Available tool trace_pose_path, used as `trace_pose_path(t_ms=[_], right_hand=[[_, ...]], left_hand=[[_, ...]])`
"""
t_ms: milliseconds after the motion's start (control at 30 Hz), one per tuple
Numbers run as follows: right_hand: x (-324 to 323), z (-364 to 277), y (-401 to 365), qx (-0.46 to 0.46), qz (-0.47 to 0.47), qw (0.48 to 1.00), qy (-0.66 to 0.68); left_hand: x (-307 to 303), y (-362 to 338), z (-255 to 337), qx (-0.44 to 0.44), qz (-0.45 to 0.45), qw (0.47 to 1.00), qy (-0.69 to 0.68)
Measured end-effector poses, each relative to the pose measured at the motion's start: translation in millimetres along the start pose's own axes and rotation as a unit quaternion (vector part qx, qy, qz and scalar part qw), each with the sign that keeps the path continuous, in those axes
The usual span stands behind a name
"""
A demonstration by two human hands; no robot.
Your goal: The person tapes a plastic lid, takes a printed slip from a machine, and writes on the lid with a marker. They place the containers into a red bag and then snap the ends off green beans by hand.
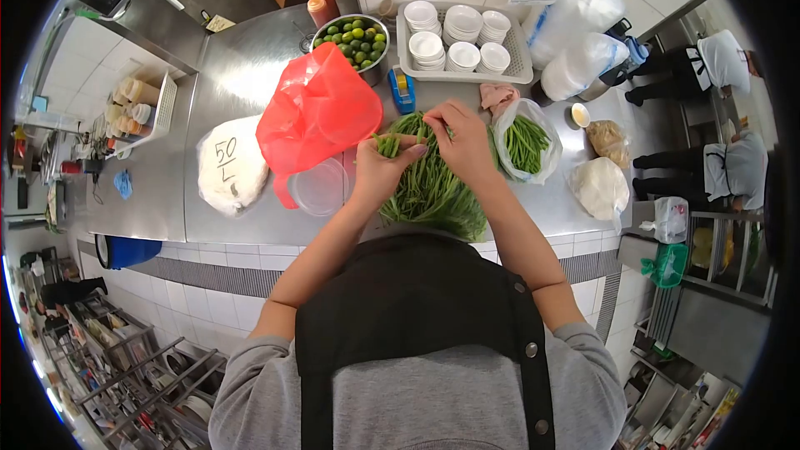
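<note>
A heap of long, thin green beans point(429, 187) lies on the steel counter, right in front of my body. Over its left side, my left hand point(387, 162) is closed around a small bunch of green beans point(388, 145), their ends sticking up past the thumb. My right hand point(460, 137) is above the heap's far part, thumb and forefinger pinched together; what sits between those fingertips is too small to make out. Just right of it, an open white plastic bag point(550, 129) holds more green beans point(527, 143).
A red plastic bag point(321, 104) and a clear round container point(320, 187) lie left of the heap. Behind are a blue tape dispenser point(402, 92), a bowl of limes point(368, 71) and a crate point(467, 77) of white cups. Two people point(725, 62) stand at far right.
</note>
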State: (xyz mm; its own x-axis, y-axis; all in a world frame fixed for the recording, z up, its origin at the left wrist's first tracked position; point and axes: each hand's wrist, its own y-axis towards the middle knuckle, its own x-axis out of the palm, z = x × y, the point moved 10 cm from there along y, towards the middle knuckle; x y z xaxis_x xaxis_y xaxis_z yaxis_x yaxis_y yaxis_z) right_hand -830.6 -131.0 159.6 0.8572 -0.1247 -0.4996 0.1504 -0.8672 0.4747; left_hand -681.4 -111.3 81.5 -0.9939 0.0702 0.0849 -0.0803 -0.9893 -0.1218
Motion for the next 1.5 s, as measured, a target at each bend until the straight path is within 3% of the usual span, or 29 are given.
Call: trace_pose_path(t_ms=[33,133,233,333,433,500,533,633,733,800,867,900,967,1067,1100,1267,1367,1467,1500], right_hand=[[-1,1,-1,-0.009,0.023,1.000,-0.012],[33,38,-21,0.130,-0.166,0.977,-0.043],[55,62,-47,0.234,-0.262,0.935,0.040],[70,48,-54,0.283,-0.200,0.867,0.357],[58,20,-43,0.196,-0.194,0.941,0.197],[43,11,-32,0.121,-0.092,0.955,0.253],[33,7,-28,0.081,-0.041,0.956,0.279],[5,18,-14,0.137,0.037,0.895,0.424],[-9,36,-2,0.181,-0.023,0.932,0.312],[13,60,-12,0.195,-0.141,0.945,0.222],[38,86,-30,0.221,-0.254,0.933,0.125],[44,96,-31,0.174,-0.260,0.949,0.034],[54,108,-32,0.075,-0.262,0.951,-0.148],[70,118,-39,0.140,-0.282,0.918,-0.239],[76,117,-39,0.148,-0.283,0.914,-0.250],[81,122,-39,0.204,-0.281,0.904,-0.250],[83,119,-39,0.180,-0.280,0.894,-0.301],[93,134,-45,0.215,-0.304,0.894,-0.249],[86,129,-39,0.216,-0.272,0.911,-0.222]], left_hand=[[-3,-1,0,-0.012,0.019,0.999,-0.028],[-15,-4,1,-0.042,0.073,0.990,-0.116],[-33,-2,3,-0.041,0.116,0.974,-0.189],[-44,0,5,-0.010,0.155,0.965,-0.213],[-46,2,5,0.000,0.168,0.955,-0.244],[-52,5,1,-0.009,0.172,0.951,-0.257],[-49,4,0,-0.021,0.171,0.946,-0.275],[-45,0,-4,-0.054,0.165,0.933,-0.314],[-47,-2,-15,-0.089,0.146,0.927,-0.333],[-46,-7,-28,-0.131,0.138,0.914,-0.359],[-42,-4,-48,-0.116,0.045,0.910,-0.395],[-37,-5,-53,-0.108,0.000,0.905,-0.412],[-36,-12,-57,-0.139,0.023,0.907,-0.396],[-28,-22,-43,-0.171,0.085,0.923,-0.334],[-30,-25,-40,-0.179,0.110,0.929,-0.304],[-26,-19,-36,-0.148,0.058,0.962,-0.224],[-25,-15,-45,-0.151,0.059,0.967,-0.198],[-19,-10,-67,-0.169,0.040,0.970,-0.168],[-17,-8,-68,-0.176,0.032,0.971,-0.156]])
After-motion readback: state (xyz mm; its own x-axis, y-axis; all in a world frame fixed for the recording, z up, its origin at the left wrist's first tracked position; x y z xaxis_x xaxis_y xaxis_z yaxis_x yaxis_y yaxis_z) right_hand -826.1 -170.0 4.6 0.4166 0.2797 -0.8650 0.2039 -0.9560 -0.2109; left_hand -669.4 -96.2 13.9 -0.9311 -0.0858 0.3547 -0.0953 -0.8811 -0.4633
